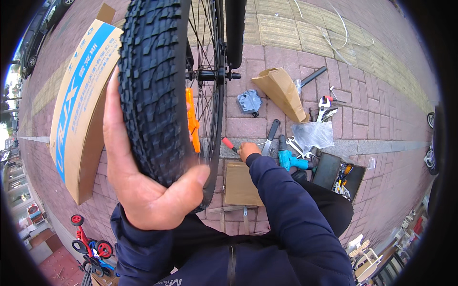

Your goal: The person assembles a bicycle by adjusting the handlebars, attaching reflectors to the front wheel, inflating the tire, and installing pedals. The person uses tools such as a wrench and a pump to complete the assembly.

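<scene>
A bicycle wheel with a knobbly black tyre (150, 86) stands upright in front of me. My left hand (148, 190) wraps round the tyre's near side, thumb on the right of the tread and fingers on the left. An orange plastic piece (192, 121) sits beside the rim, among the spokes. Low on the right of the wheel, my right hand (248, 150) is closed on a screwdriver with a red and black handle (228, 142), just above the paving. A flat cardboard piece (243, 183) lies below that hand. Its fingertips are partly hidden.
Right of my hand lie a teal power drill (291, 159), several wrenches (300, 147), a plastic bag (315, 135) and an open toolbox (329, 169). Farther off are a brown paper packet (281, 93) and a grey wrapped lump (249, 102). A large carton (86, 109) stands left.
</scene>
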The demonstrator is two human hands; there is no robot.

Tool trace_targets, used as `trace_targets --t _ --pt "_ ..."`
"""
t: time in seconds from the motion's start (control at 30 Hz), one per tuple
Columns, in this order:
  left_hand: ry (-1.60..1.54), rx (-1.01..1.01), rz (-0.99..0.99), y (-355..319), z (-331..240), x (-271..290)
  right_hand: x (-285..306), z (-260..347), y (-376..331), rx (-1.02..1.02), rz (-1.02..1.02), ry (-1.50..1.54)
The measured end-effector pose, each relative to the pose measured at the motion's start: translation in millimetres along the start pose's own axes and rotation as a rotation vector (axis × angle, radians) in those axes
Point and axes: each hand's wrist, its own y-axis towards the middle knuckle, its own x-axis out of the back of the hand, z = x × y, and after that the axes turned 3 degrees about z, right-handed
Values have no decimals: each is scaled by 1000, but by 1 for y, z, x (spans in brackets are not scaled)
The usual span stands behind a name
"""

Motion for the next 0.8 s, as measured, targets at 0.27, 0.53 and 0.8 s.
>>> trace_targets --t 0.27,0.53,0.8 --pt "-27 166 -178 -5 -16 -16 -29 15 12 64 -71 -147" --pt "36 -25 27 2 0 -1 64 48 -4 37 -474 815" --pt "-57 -46 76 7 -3 -4 186 103 -50 172 -836 2015"
